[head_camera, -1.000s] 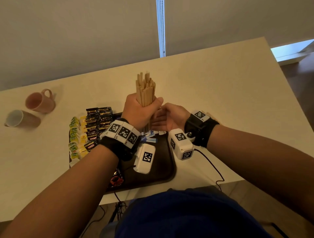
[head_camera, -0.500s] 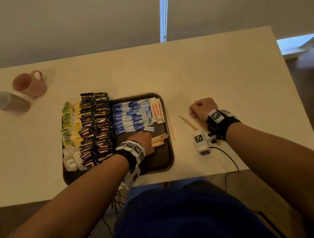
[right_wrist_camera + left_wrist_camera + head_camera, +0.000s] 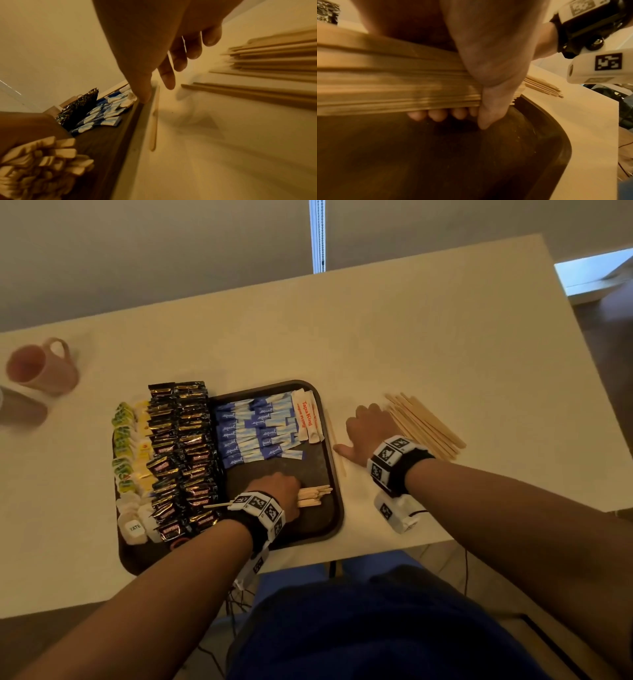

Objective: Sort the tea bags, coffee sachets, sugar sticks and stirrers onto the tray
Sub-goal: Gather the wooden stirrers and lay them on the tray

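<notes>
Left hand (image 3: 277, 491) wraps bundle of stirrers (image 3: 313, 496), low over free front part of tray (image 3: 337, 508), likely to lay them as own group. Right hand (image 3: 368, 433) empty, fingers spread flat on table (image 3: 445, 337) between single stirrer (image 3: 335, 440) and loose pile (image 3: 424, 426), probably to gather next.

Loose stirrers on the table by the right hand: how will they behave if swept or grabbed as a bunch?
The loose stirrers look thin, flat and straight, so probably stiff and light. Flat faces make rolling unlikely; they already lie fanned, so a sweep by the right hand would likely scatter them further. The single stirrer beside the tray may need a fingernail pinch.
</notes>
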